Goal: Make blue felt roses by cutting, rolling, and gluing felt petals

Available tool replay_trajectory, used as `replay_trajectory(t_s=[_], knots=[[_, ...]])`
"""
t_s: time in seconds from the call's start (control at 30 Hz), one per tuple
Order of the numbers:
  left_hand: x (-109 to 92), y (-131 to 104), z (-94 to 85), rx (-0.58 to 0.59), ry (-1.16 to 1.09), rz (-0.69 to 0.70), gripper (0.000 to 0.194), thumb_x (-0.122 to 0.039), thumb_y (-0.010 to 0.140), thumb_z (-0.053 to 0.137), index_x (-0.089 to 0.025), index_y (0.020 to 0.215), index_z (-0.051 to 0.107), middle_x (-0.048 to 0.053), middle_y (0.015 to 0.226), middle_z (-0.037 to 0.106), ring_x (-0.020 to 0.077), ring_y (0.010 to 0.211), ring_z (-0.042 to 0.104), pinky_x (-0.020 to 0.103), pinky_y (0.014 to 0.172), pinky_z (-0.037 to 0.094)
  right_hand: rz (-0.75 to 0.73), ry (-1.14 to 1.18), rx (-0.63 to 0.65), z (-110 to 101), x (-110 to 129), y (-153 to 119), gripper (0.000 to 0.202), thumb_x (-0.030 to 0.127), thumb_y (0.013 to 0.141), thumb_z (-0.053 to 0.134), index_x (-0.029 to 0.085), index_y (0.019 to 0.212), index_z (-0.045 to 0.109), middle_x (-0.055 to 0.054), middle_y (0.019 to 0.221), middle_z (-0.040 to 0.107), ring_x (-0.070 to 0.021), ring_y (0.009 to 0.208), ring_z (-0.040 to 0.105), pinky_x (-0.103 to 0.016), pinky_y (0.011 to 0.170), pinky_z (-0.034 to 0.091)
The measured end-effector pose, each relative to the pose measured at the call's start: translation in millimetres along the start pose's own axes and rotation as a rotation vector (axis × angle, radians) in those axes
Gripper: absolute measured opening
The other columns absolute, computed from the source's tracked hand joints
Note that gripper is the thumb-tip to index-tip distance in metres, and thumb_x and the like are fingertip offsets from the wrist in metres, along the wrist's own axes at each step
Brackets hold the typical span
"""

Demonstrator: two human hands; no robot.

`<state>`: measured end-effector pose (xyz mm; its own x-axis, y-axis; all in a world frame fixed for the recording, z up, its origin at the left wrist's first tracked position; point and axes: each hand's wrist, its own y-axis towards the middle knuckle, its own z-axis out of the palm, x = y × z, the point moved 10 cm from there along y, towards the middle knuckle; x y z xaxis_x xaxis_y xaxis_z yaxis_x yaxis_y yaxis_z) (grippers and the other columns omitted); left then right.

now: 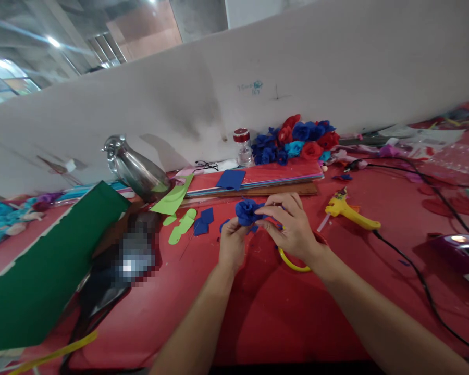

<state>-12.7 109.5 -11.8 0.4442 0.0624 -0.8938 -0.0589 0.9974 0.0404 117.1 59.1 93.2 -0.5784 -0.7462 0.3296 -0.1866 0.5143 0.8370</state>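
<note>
A blue paper flower (245,210) is held up over the red table, its petals facing up. My left hand (232,244) pinches it from below, fingers closed around its base. From the right, my right hand (292,225) grips the flower's edge between thumb and fingertips. Beneath my right hand lies a yellow loop handle (296,266), mostly covered, so its kind is unclear. Blue paper pieces (201,226) and lime green paper petals (183,225) lie left of my hands. A yellow glue gun (350,213) rests to the right.
Behind stand a steel jug (138,169), a glass jar (243,148) and a heap of red and blue paper flowers (297,139). A green board (54,271) and a dark shiny object (109,281) occupy the left. A black cord (418,281) trails along the right.
</note>
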Motion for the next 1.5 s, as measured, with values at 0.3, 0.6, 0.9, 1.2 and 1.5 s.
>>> replay_trajectory(t_s=[0.3, 0.6, 0.9, 1.2, 1.5], knots=[[-2.6, -2.3, 3.8, 0.013, 0.089, 0.017, 0.011, -0.027, 0.057, 0.079, -0.020, 0.059, 0.070, -0.002, 0.059, 0.064, 0.0132, 0.066, 0.057, 0.027, 0.075, 0.048, 0.005, -0.003, 0.005, 1.0, -0.5, -0.7, 0.010, 0.023, 0.087, 0.061, 0.027, 0.081, 0.068, -0.004, 0.090, 0.062, -0.0208, 0.087, 0.055, -0.038, 0.080, 0.044], [-1.7, -1.5, -15.7, -0.071, 0.374, 0.152, 0.006, -0.016, 0.064, 0.063, -0.017, 0.061, 0.068, 0.000, 0.062, 0.062, 0.0138, 0.064, 0.053, 0.024, 0.064, 0.043, 0.066, -0.120, -0.013, 4.0, -0.8, -6.3, 0.014, 0.021, 0.080, 0.063, 0.027, 0.093, 0.066, -0.005, 0.097, 0.061, -0.0237, 0.092, 0.055, -0.043, 0.086, 0.042], [-25.8, -10.4, -7.8, -0.123, 0.620, 0.307, 0.014, -0.015, 0.068, 0.059, -0.018, 0.054, 0.063, -0.002, 0.055, 0.057, 0.0124, 0.056, 0.044, 0.024, 0.057, 0.033, 0.039, -0.225, 0.016, 11.4, 0.7, -11.7, 0.026, 0.012, 0.077, 0.060, 0.028, 0.096, 0.068, -0.006, 0.101, 0.061, -0.0247, 0.095, 0.052, -0.042, 0.083, 0.038], [-31.7, -14.1, -2.3, -0.103, 0.899, 0.413, 0.021, -0.006, 0.071, 0.054, -0.019, 0.060, 0.065, 0.002, 0.061, 0.061, 0.0167, 0.061, 0.048, 0.027, 0.063, 0.034, 0.025, -0.348, -0.009, 10.8, 5.7, -10.4, 0.014, 0.015, 0.083, 0.060, 0.026, 0.088, 0.067, -0.005, 0.092, 0.065, -0.0236, 0.090, 0.050, -0.042, 0.080, 0.035], [-34.7, -17.0, 6.4, -0.054, 1.081, 0.491, 0.023, -0.006, 0.076, 0.051, -0.020, 0.068, 0.067, 0.004, 0.068, 0.064, 0.0191, 0.067, 0.053, 0.029, 0.067, 0.034, 0.110, -0.325, -0.002, 10.2, -0.7, -9.7, 0.005, 0.022, 0.083, 0.062, 0.025, 0.080, 0.065, -0.004, 0.086, 0.064, -0.0242, 0.088, 0.048, -0.042, 0.079, 0.034]])
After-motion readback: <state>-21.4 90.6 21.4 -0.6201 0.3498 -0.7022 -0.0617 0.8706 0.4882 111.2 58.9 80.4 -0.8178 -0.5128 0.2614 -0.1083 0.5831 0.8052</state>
